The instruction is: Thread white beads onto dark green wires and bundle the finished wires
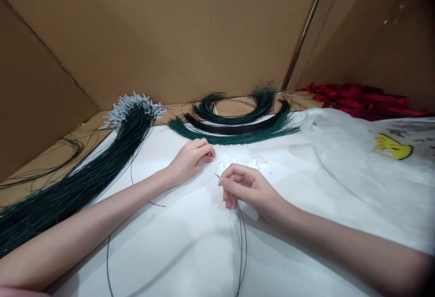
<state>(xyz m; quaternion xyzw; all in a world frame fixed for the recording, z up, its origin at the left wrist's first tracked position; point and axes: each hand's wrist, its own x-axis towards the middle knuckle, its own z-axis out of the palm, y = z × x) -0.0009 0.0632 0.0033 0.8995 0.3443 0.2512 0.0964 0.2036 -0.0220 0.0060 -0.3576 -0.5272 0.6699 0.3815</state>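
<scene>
Centre frame: right hand [246, 188] pinching dark wires [241, 242]; left hand [190, 161] apart, fingers curled beside white beads [234, 154], grip unclear; green wire bundle [90, 179] at left

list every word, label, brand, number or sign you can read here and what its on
No readable text anywhere in view.
Translucent plastic bag: dark marks above its yellow printed figure, too blurred to tell whether they are letters.
Cardboard panels: no lettering that I can make out.
</scene>
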